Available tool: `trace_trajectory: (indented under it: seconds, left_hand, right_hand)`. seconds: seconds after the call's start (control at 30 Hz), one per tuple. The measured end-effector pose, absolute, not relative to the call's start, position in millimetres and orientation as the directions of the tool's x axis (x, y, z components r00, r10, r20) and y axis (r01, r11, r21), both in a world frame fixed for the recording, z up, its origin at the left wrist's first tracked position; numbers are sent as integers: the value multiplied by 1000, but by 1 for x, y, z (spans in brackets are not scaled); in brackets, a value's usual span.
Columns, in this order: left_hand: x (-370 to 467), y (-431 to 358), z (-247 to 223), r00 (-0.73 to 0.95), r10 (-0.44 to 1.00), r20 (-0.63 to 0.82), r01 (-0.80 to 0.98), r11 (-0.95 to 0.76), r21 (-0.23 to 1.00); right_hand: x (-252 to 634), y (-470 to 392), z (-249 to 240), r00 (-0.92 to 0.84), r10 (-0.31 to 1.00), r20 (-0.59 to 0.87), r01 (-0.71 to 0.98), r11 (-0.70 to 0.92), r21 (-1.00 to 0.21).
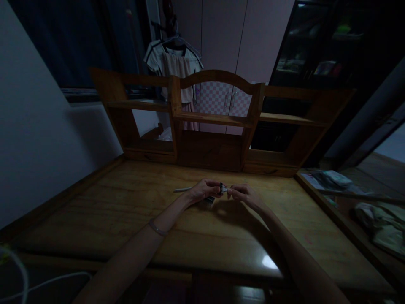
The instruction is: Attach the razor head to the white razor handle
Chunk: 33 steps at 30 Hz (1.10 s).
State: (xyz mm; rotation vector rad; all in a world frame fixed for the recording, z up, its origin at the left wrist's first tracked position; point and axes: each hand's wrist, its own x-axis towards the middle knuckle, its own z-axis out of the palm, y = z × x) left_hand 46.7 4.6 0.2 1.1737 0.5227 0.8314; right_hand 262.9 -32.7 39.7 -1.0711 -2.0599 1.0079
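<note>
Watching the head feed from my end: left hand [202,191] has its grip clenched on a small dark-and-silver piece [223,189], fingers at the dark end. Right hand [242,193] meets it from the other side, grip looks pinched on the silver end. So the piece sits between the two hands, apparently raised over the bench [136,202]. (Light is poor; I can't make out what the piece is.) Dark item [209,200] lies below the left hand, partly hidden; pale thin stick [182,190] is just beyond the left wrist.

Step in hand, my read: two-handed fingertip work on the piece, left as holder, right on the fine bit. Next move calls for a steady left hold and light, precise right fingertips. I'd avoid side load; a slip could drop it.
</note>
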Motion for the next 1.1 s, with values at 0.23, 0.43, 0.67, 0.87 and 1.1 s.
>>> trace_trajectory:
  seconds: [0.23, 0.43, 0.67, 0.87, 1.1]
  left_hand:
    - [47, 5, -1, 599, 798, 64, -296, 147, 944]
    - [47, 5, 1, 597, 800, 62, -285, 139, 949]
    - [47, 5, 0, 576, 816, 35, -244, 131, 961]
    - [46, 2, 5, 589, 808, 17, -158, 94, 983]
    - [46, -1, 7, 600, 800, 21, -113, 59, 992]
  right_hand:
    - [261, -33, 40, -495, 852, 168, 399, 395, -827]
    - [263, -32, 38, -493, 855, 165, 401, 391, -829]
    - [263, -31, 39, -499, 851, 164, 415, 401, -816]
    - [267, -29, 39, -550, 827, 120, 441, 409, -799]
    - [271, -28, 39, -621, 780, 80, 426, 421, -801]
